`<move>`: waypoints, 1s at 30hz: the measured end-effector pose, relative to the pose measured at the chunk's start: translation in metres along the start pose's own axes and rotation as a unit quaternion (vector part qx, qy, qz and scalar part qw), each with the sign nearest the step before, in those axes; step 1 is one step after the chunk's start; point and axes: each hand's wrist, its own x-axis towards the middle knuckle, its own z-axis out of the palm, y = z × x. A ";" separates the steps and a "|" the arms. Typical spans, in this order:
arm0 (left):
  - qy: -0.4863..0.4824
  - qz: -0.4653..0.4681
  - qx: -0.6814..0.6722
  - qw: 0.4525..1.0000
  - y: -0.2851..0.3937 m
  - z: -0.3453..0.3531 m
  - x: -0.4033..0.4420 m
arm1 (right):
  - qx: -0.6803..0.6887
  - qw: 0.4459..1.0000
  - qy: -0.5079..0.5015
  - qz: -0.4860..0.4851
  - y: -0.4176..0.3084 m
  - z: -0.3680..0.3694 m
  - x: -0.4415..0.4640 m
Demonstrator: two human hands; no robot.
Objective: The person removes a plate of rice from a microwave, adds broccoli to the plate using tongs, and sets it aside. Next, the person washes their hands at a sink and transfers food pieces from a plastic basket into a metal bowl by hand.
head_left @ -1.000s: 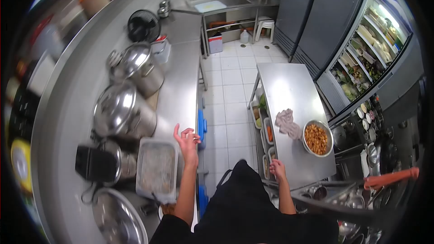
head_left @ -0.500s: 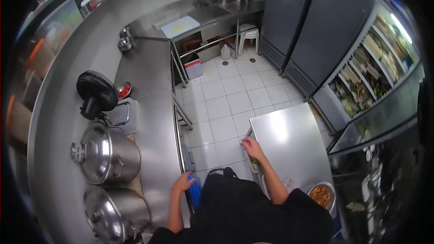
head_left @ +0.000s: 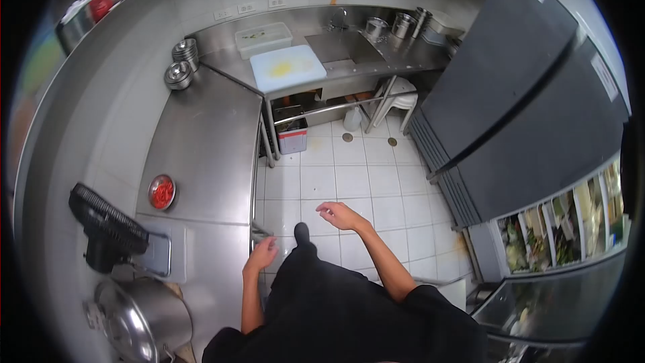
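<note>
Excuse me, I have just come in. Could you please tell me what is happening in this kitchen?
A person in black clothes is in the aisle, one foot forward on the tiled floor. The left hand is beside the edge of the steel counter; whether it touches is unclear. The right hand is over the floor. Both hands look empty. Along that counter are a bowl of red pieces, a black fan and a lidded pot. Ahead, a cutting board lies beside the sink.

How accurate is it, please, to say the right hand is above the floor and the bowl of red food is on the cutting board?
The bowl is not on the cutting board; the head view shows it on the steel counter. The right hand is above the floor.
</note>
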 end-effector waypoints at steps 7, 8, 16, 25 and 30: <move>0.011 0.131 0.032 0.991 0.166 -0.100 0.276 | 0.205 0.968 0.005 0.144 0.122 -0.147 0.115; 0.014 0.130 0.022 0.991 0.186 -0.110 0.307 | 0.278 0.948 0.029 0.155 0.137 -0.171 0.137; 0.083 0.055 -0.067 0.993 0.255 -0.119 0.512 | 0.432 0.893 0.078 0.098 0.275 -0.391 0.411; 0.254 -0.164 -0.242 0.922 0.336 -0.071 0.638 | 0.585 0.788 0.140 0.131 0.449 -0.604 0.786; 0.294 -0.162 -0.291 0.896 0.392 -0.044 0.728 | 0.691 0.651 0.201 0.242 0.543 -0.637 0.923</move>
